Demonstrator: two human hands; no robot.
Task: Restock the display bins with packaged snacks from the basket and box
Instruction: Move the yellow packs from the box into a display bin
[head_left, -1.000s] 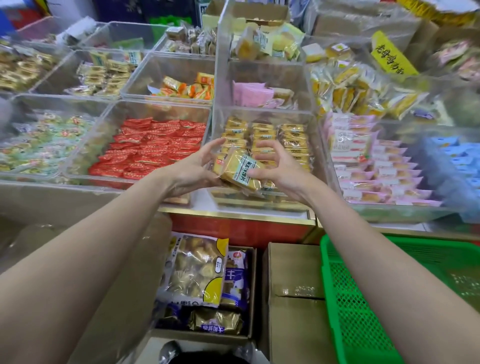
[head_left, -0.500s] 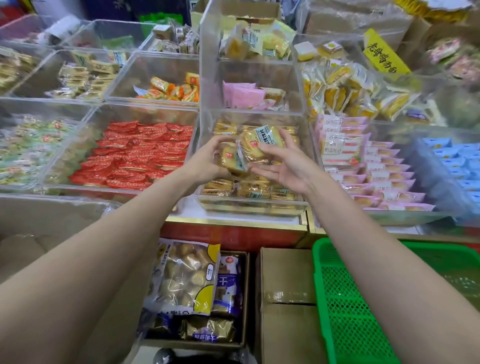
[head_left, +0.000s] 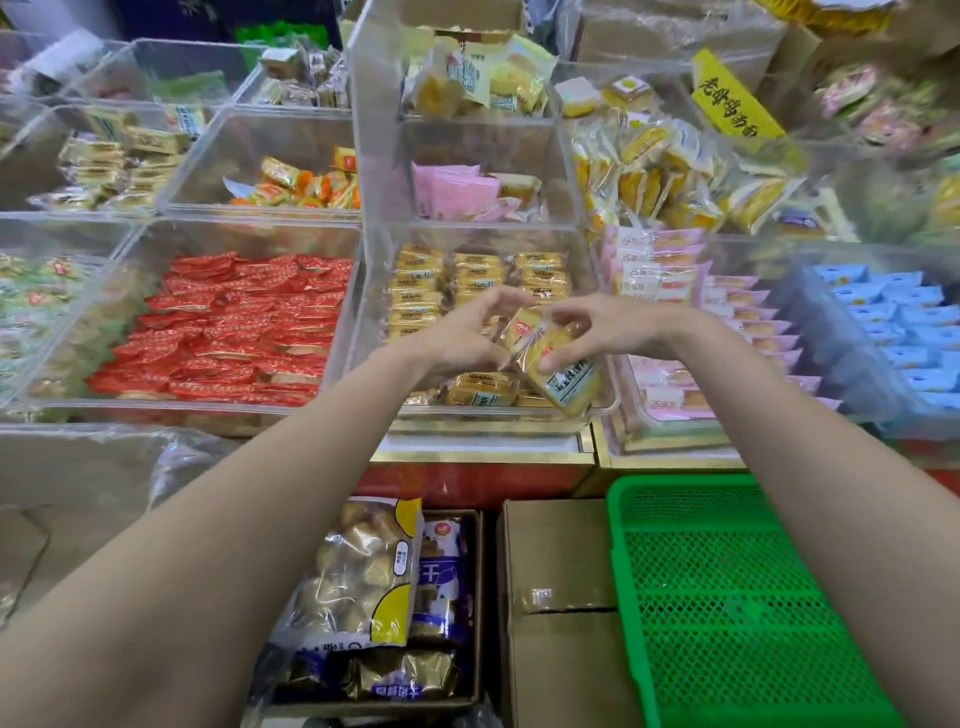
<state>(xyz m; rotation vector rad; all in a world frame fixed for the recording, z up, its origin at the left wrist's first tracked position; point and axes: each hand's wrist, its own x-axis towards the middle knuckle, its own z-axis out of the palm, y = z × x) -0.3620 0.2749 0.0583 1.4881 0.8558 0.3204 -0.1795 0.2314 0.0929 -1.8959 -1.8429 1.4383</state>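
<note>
We note a display table (head_left: 483, 457) with a gold-edged front, carrying rows of clear bins. The green basket (head_left: 727, 597) stands at lower right, its mesh floor bare where visible. Left of it sits a closed cardboard carton (head_left: 556, 597), and further left an open box (head_left: 475, 613) holding a large bag of snacks (head_left: 358, 571) lying over darker packs. On the table, the left front bin (head_left: 249, 239) holds red packets (head_left: 234, 332) spread across most of its floor. The centre front bin (head_left: 597, 400) holds yellow packaged snacks (head_left: 478, 280) in three rows at the back, with a few lying loose at the front. Both arms reach over this centre bin. The left hand (head_left: 462, 343) has its fingers (head_left: 498, 299) curled and slightly apart, resting against a snack pack (head_left: 524, 327) between the two hands; we cannot tell whether it grips it. The right hand (head_left: 608, 327) has its fingers (head_left: 558, 353) pinched on a tilted yellow pack (head_left: 571, 384), whose lower end touches the front right corner of the bin.
</note>
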